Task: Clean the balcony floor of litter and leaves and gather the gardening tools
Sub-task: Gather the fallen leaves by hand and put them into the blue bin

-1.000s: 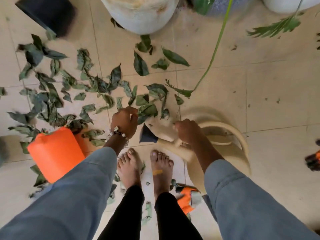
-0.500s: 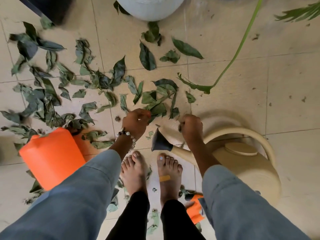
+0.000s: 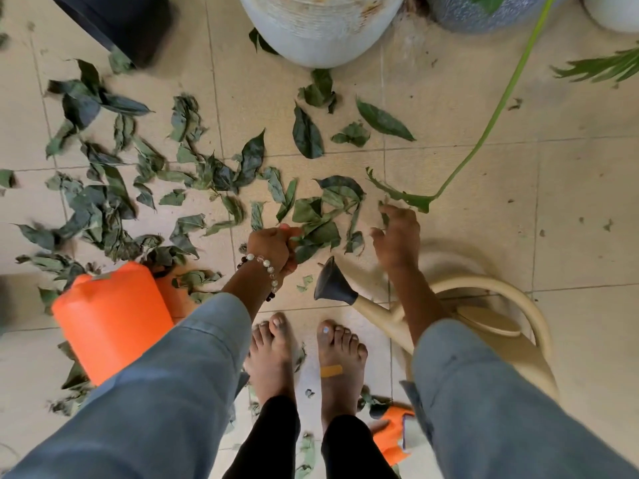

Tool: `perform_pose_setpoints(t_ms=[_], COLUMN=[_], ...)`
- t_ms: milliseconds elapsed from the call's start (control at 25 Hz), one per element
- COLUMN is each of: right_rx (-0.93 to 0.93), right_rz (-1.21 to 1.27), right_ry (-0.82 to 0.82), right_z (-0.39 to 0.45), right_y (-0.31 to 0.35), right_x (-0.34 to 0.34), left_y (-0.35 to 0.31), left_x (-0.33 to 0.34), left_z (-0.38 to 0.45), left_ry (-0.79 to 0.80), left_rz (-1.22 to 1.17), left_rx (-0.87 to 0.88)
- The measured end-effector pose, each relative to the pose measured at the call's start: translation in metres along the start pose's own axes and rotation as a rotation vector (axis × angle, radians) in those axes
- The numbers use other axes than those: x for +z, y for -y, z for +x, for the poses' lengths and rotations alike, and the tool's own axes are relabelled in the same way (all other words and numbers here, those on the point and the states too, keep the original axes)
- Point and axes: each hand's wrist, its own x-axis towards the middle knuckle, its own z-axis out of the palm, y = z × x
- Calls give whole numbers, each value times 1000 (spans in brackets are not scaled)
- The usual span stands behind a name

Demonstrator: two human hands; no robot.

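Leaves point(image 3: 321, 223) are lying on the floor point(image 3: 570, 209) between both hands. The left hand point(image 3: 273, 247) is squeezing some, nearest them. The right hand point(image 3: 396, 236) is spreading open beside them.

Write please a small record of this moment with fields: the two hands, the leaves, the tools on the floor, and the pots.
left hand: left hand grips a bunch of leaves
right hand: right hand, blurred, fingers spread, holds nothing, above the floor
loose leaves: scattered leaves over the tiled floor, mostly on the left and centre
watering can: beige watering can on the floor under the right arm, dark rose pointing left
orange container: orange container beside the left arm
pots: white pot at top centre; dark pot at top left
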Motion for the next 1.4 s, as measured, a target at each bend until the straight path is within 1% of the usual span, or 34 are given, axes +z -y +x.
perform_pose_setpoints(t_ms=[80, 120, 160, 240, 280, 320, 360, 440, 480, 560, 600, 640, 680, 720, 760, 800, 840, 880, 920, 960, 1000, 1040, 1120, 1160, 1200, 1240, 1320, 1400], right_rx=[-80, -117, -117, -56, -66, -80, -99, -241, -358, -598, -630, -584, -478, -368, -244, -155, -134, -150, -175, -204, -217, -224, -204, -223, -282, -368, -524, -572], right_rz=[-113, -173, -158, 13, 113, 255, 376, 479, 451, 328, 311, 360, 431, 416, 316, 163, -8, -159, -289, -371, -402, -373, -255, -203, -186, -205, -341, -475], right_ry=[75, 81, 68, 8, -24, -28, 6, 101, 144, 218, 268, 302, 278, 186, 61, -36, -108, -115, -42, 34, 68, 28, -159, -234, -247, -190, -42, -43], right_z=[10, 14, 17, 19, 16, 8, -4, -30, -38, -37, -27, -14, 1, 19, 39, 60, 79, 98, 112, 122, 126, 126, 118, 113, 111, 110, 109, 112], right_y=[-8, -10, -10, -1, 9, 24, 40, 72, 83, 91, 92, 93, 94, 93, 92, 89, 85, 80, 76, 70, 67, 67, 76, 82, 86, 89, 92, 91], right_x=[14, 16, 15, 8, 3, -2, -5, -7, -4, 0, -2, -6, -10, -13, -14, -15, -16, -15, -15, -13, -14, -14, -17, -16, -12, -5, 13, 24], left_y=[-1, -3, -4, -9, -12, -15, -18, -23, -25, -30, -35, -41, -47, -55, -61, -66, -69, -71, -72, -71, -71, -71, -69, -66, -64, -61, -55, -52], left_x=[-7, -10, -14, -18, -18, -18, -15, -7, -1, 8, 10, 10, 7, 2, -5, -14, -23, -31, -38, -44, -48, -51, -53, -53, -52, -52, -54, -56], left_z=[5, 8, 11, 13, 13, 9, 8, 0, -3, -3, -2, -1, 2, 4, 10, 12, 17, 22, 25, 27, 26, 24, 18, 16, 15, 14, 17, 18], left_ry=[-34, -48, -57, -75, -76, -58, -12, 115, 143, 92, 38, -10, -49, -77, -97, -116, -136, -161, -187, -212, -220, -208, -159, -145, -138, -133, -126, -108], left_rz=[67, 89, 93, 85, 79, 62, 34, -23, -22, 20, 26, 10, -24, -63, -100, -124, -125, -112, -88, -80, -95, -137, -259, -279, -272, -258, -239, -228], left_rx=[41, 51, 53, 52, 52, 47, 41, 11, 4, 23, 46, 67, 82, 86, 88, 92, 94, 97, 97, 90, 80, 62, 17, 0, -7, -4, 17, 47])
